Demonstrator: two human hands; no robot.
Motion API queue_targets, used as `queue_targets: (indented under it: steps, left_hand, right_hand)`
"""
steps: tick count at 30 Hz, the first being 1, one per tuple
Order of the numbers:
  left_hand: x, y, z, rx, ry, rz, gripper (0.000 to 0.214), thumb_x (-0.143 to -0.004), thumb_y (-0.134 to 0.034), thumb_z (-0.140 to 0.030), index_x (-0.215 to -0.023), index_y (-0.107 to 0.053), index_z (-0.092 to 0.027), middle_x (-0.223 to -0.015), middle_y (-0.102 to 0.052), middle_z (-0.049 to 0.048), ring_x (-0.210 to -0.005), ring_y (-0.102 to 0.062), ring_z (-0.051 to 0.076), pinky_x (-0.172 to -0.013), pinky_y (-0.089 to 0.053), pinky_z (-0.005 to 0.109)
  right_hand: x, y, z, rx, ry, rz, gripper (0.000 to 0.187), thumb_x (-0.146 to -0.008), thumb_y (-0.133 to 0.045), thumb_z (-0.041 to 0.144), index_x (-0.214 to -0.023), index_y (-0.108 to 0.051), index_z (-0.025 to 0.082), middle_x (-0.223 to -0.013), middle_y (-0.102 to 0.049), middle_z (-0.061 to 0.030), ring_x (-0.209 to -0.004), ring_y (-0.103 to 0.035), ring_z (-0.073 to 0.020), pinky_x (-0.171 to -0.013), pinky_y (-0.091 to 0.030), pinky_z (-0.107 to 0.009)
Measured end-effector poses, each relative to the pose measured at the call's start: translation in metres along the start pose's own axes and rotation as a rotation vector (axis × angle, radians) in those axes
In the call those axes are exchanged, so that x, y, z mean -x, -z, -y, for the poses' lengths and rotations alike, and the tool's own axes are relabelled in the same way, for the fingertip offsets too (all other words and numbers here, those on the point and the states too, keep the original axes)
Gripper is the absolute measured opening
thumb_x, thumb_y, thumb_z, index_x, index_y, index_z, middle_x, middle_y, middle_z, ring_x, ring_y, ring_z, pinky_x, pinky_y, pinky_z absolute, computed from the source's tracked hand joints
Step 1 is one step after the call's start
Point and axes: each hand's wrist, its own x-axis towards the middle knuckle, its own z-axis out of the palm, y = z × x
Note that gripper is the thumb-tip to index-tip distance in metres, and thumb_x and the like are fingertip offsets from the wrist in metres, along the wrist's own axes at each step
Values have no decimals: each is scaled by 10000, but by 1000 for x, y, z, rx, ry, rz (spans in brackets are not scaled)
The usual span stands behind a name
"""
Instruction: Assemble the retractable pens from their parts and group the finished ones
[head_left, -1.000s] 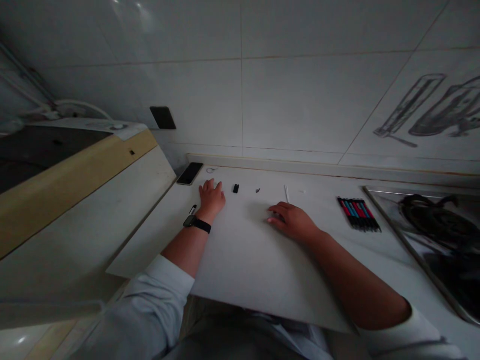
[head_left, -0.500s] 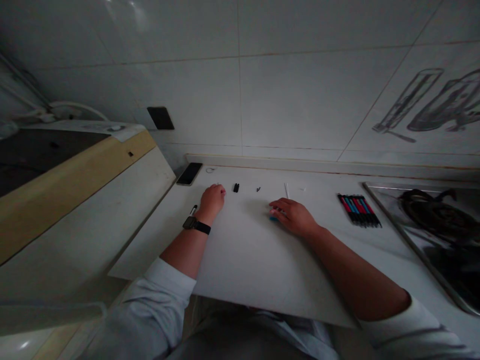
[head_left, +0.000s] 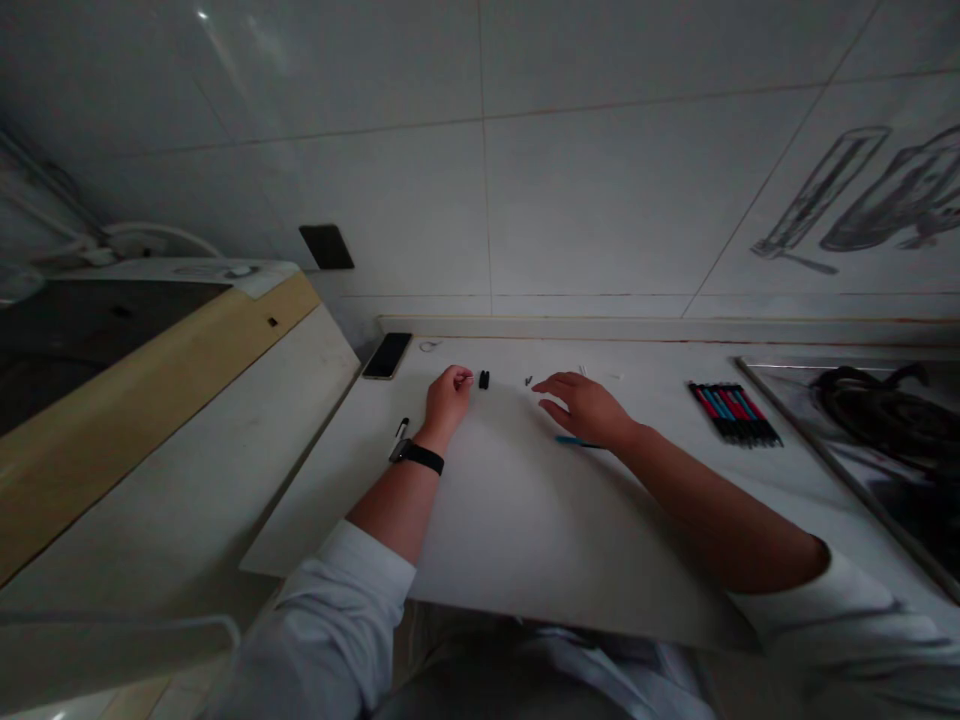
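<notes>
My left hand (head_left: 448, 402) is closed in a pinch at the left of the white board; whatever its fingertips hold is too small to make out. Just right of them lie small black parts (head_left: 484, 380). My right hand (head_left: 589, 408) hovers with thumb and fingers apart, holding nothing. Beneath it a blue and dark pen-like piece (head_left: 574, 441) lies on the board, its right end hidden by the wrist. Tiny dark bits (head_left: 528, 380) sit just off the right fingertips. Thin white sticks (head_left: 583, 370) show partly behind that hand.
A row of red, blue and black pens (head_left: 733, 413) lies at right, beside a gas hob (head_left: 870, 420). A phone (head_left: 388, 355) and a thin ring (head_left: 430, 346) are at back left. By my left wrist is a black-and-white stick (head_left: 401, 428). A tiled wall (head_left: 585, 210) closes the back.
My right hand has come off the blue pen-like piece and opened, and the piece now lies exposed. My left hand has shifted slightly right, still pinched. The view has moved a little.
</notes>
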Motion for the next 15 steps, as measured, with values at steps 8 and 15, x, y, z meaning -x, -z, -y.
queue_targets:
  steps: [8, 15]
  left_hand:
    - [-1, 2, -2, 82, 22, -13, 93, -950, -584, -206, -992, -667, -214, -955, -769, 42, -868, -711, 176, -854, -530, 305]
    - [-4, 2, 0, 127, 28, -54, 93, -969, -567, -226, -995, -655, -212, -947, -767, 45, -854, -718, 178, -847, -533, 311]
  right_hand:
    - [-82, -53, 5, 221, 11, 236, 432, -961, -613, 235, -1391, -650, 249, -1293, -687, -141, -1160, -627, -306, -964, -491, -426]
    - [-99, -65, -3, 161, 25, 146, 300, -940, -586, 148, -1161, -767, 241, -1205, -710, -140, -1110, -618, -302, -942, -448, -434]
